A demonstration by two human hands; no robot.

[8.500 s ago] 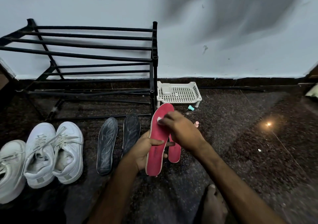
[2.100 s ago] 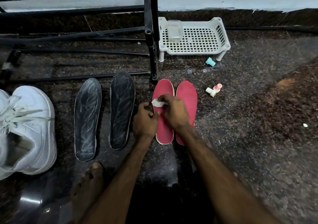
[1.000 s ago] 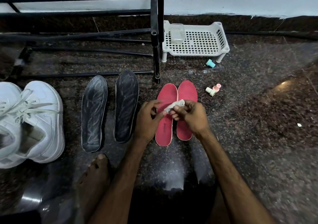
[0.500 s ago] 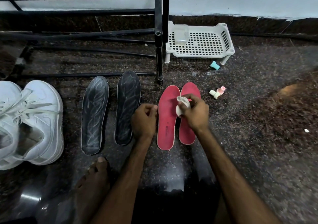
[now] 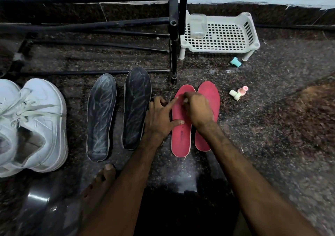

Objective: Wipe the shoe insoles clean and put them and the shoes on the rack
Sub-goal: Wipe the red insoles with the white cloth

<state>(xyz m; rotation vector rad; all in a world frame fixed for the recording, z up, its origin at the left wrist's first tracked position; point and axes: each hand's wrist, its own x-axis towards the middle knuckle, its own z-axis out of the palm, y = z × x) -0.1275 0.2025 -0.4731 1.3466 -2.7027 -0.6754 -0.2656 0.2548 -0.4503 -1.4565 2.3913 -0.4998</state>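
Two red insoles lie side by side on the dark floor, the left one (image 5: pixel 180 137) and the right one (image 5: pixel 210 98). My left hand (image 5: pixel 159 116) presses flat on the left red insole's edge, fingers spread. My right hand (image 5: pixel 196 108) is curled over the same insole's upper half, gripping a small white wipe (image 5: pixel 185 100) that is almost hidden. Two dark insoles (image 5: pixel 101 116) (image 5: pixel 136 105) streaked with white lie to the left. White shoes (image 5: pixel 34 123) stand at the far left. The black rack (image 5: pixel 173 27) rises behind.
A white perforated plastic tray (image 5: pixel 220 36) with a clear cup (image 5: pixel 198 25) stands right of the rack's post. A teal cap (image 5: pixel 235 62) and a small pink and cream bottle (image 5: pixel 238 92) lie on the floor. My bare foot (image 5: pixel 101 181) rests bottom left.
My left hand has opened and come to press on the left red insole. My right hand has brought the wipe down from above the insoles onto that insole's upper part.
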